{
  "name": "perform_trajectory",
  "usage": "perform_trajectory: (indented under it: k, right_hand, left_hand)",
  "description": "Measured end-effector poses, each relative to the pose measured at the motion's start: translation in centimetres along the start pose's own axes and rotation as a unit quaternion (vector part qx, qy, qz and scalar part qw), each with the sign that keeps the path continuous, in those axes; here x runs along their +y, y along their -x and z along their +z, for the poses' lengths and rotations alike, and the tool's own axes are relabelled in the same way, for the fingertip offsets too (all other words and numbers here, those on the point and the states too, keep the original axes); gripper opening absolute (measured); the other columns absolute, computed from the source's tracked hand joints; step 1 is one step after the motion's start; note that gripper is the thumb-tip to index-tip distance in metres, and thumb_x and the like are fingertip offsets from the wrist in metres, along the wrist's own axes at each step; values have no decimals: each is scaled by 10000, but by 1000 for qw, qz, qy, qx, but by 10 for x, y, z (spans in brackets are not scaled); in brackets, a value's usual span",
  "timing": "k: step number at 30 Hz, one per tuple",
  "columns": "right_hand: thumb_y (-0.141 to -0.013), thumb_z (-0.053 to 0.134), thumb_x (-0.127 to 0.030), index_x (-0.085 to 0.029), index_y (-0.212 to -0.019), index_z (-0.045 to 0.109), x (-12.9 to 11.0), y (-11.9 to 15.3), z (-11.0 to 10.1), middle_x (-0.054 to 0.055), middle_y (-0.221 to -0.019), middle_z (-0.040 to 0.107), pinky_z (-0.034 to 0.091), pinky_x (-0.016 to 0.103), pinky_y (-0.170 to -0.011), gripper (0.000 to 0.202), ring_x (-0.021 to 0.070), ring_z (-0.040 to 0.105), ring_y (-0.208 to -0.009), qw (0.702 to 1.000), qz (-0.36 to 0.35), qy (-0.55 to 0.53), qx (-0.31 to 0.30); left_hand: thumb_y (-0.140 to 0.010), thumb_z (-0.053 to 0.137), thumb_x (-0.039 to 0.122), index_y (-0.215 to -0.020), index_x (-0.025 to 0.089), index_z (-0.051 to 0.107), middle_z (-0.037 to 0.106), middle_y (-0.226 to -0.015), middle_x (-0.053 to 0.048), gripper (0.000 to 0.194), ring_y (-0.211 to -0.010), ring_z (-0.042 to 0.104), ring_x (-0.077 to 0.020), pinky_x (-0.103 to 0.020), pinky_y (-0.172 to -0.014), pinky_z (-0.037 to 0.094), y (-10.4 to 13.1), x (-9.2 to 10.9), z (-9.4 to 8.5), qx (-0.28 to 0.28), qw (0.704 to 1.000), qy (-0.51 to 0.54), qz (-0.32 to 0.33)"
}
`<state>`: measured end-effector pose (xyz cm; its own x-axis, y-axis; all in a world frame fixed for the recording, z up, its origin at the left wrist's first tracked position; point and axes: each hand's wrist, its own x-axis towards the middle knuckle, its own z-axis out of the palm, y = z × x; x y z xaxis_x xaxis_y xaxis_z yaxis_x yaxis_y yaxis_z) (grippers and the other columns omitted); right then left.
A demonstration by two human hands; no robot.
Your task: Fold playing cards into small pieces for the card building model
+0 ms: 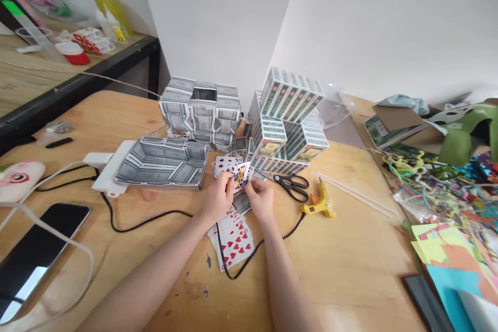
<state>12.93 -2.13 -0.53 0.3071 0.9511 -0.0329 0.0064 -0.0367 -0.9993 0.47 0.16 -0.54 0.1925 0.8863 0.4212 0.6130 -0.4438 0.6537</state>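
Observation:
Between my two hands is a face-card playing card (240, 176), lifted above the table and facing me. My left hand (219, 198) is closed, pinching the card's left side. At its right side, the fingers of my right hand (260, 196) close on the edge. Loose black-suited cards (224, 164) lie just behind my left hand. Under and in front of my wrists, a spread of heart cards (236, 243) rests face up, with a black cable crossing it. Black-handled scissors (292, 184) lie right of my right hand, beside a yellow glue gun (319, 202).
Behind my hands stand a box built from cards (200, 113) and stacked card packs (288, 119). A card-lined tray (167, 163) is at left, near a phone (42, 249). Glue sticks (354, 194), coloured paper (447, 254) and craft scraps lie to the right.

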Motion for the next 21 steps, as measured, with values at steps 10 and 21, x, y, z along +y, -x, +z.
perform_trajectory:
  k: [10, 21]
  right_hand:
    - [-807, 440, -328, -155, -795, 641, 2, 8, 4, 35, -610, 649, 439, 243, -533, 265, 147, 563, -530, 962, -77, 249, 85]
    - [-785, 475, -299, -164, -966, 628, 5, 3, 4, 75, -866, 702, 520, 281, -675, 273, 183, 659, -740, 991, -62, 111, 31]
  left_hand:
    - [-862, 385, 242, -848, 199, 456, 587, -642, 8, 84, -555, 579, -130, -211, -500, 368, 4, 2, 4, -44, 999, 27, 18]
    - [-863, 369, 238, -878, 198, 440, 589, -684, -7, 83, -600, 584, -140, -222, -538, 381, 1, -4, 4, 3, 1000, 12, -17]
